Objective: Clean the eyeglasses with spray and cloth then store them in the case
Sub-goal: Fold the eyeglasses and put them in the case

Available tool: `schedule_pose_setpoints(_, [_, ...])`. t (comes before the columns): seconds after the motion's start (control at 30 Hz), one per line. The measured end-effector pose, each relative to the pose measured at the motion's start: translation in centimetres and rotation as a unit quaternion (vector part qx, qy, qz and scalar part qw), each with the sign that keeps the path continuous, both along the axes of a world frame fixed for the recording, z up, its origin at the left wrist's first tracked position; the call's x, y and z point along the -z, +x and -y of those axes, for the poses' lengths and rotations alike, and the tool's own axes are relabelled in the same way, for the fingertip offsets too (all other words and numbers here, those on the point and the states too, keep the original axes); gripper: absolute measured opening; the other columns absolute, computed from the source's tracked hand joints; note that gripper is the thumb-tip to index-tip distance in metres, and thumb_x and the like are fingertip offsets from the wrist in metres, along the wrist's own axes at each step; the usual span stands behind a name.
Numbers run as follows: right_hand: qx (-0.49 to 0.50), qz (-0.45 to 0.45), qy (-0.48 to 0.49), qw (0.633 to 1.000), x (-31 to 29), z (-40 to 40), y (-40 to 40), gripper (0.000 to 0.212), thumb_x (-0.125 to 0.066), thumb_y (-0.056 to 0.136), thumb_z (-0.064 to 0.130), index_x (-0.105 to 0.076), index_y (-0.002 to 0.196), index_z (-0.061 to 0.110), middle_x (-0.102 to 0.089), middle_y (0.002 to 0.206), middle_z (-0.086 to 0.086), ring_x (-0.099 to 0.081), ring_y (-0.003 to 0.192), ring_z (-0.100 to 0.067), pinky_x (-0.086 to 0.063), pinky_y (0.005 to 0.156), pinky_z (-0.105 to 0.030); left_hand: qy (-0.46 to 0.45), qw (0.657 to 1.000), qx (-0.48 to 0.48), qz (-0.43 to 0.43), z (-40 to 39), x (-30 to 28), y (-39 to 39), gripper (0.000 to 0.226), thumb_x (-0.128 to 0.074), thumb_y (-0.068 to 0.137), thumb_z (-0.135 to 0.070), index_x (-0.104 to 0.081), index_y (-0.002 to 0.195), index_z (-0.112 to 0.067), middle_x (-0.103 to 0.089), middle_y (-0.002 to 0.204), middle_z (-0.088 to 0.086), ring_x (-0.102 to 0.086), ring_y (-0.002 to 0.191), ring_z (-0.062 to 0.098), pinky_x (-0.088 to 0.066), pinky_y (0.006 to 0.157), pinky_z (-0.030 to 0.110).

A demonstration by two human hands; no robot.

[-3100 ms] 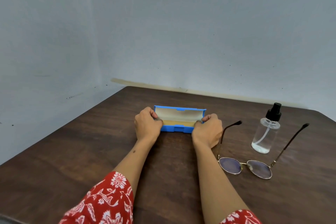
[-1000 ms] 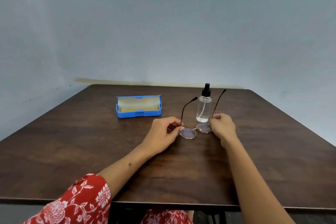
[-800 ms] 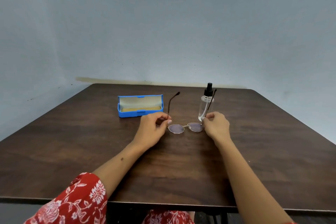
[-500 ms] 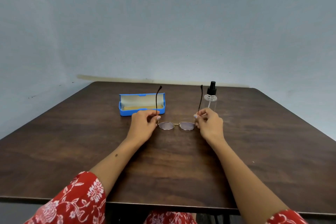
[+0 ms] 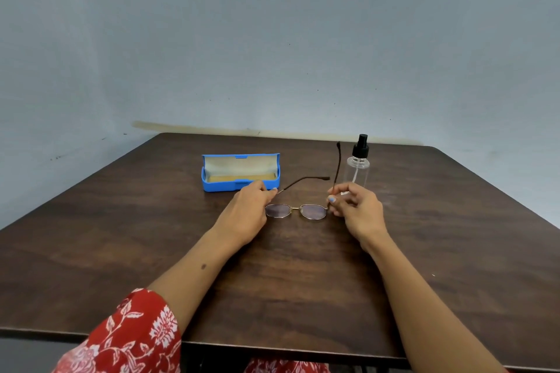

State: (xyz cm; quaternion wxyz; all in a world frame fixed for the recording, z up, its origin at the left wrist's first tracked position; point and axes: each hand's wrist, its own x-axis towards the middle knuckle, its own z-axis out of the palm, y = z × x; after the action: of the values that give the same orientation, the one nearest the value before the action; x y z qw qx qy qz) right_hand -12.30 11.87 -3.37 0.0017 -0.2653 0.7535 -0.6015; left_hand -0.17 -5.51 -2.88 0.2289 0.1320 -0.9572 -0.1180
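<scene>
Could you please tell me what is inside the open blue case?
The blue case shows a pale lining and a tan strip along its bottom; whether that strip is a cloth cannot be told.

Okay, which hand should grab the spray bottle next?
Probably the right hand: the spray bottle stands just beyond it, while the left hand pinches the eyeglasses on the side toward the case.

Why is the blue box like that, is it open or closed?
Open. The blue eyeglass case has its lid tipped back, showing the pale lining and a tan bottom inside. The eyeglasses are not in it.
</scene>
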Motion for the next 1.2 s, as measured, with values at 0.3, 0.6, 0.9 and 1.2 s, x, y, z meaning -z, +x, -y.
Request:
schedule_pose_setpoints(0.3, [-0.030,-0.026,0.031,0.999,-0.1,-0.3,0.0,0.015,-0.064,0.086,0.004,-0.066,0.081,0.017,-0.064,0.057,0.004,-0.051,0.048,-0.002,-0.044,0.058,-0.011,0.034,0.999,0.005,-0.005,0.3,-0.4,0.6,0.031,-0.050,0.091,-0.002,-0.067,0.115,-0.012,-0.063,0.105,0.007,-0.057,0.099,0.024,-0.047,0.089,0.036])
schedule_pose_setpoints(0.6, [-0.016,-0.199,0.156,0.967,0.4,0.5,0.5,0.023,-0.059,0.087,0.006,-0.070,0.094,0.025,-0.064,0.077,0.001,-0.058,0.076,-0.017,-0.048,0.074,-0.032,0.190,0.979,0.004,-0.080,1.1,-0.4,1.2,0.027,-0.064,0.079,0.001,-0.067,0.104,-0.010,-0.074,0.091,0.001,-0.065,0.086,0.004,-0.050,0.082,0.018])
schedule_pose_setpoints(0.9, [-0.018,-0.193,0.173,0.966,0.5,0.5,0.7,0.029,-0.059,0.082,-0.007,-0.075,0.094,0.013,-0.069,0.091,-0.005,-0.057,0.078,-0.012,-0.037,0.070,-0.011,0.254,0.965,0.006,-0.068,1.5,-0.8,1.9,0.014,-0.065,0.079,-0.016,-0.072,0.088,-0.023,-0.073,0.083,-0.007,-0.068,0.084,0.012,-0.054,0.080,0.026])
schedule_pose_setpoints(1.2, [-0.052,0.036,-0.024,0.998,-0.7,0.3,1.0,0.021,-0.071,0.078,-0.004,-0.071,0.076,0.017,-0.068,0.070,0.000,-0.061,0.062,-0.005,-0.049,0.063,-0.015,0.439,0.889,-0.017,-0.127,2.2,-1.0,1.6,0.006,-0.065,0.085,-0.007,-0.070,0.087,-0.010,-0.071,0.083,0.009,-0.069,0.073,0.015,-0.058,0.074,0.029])
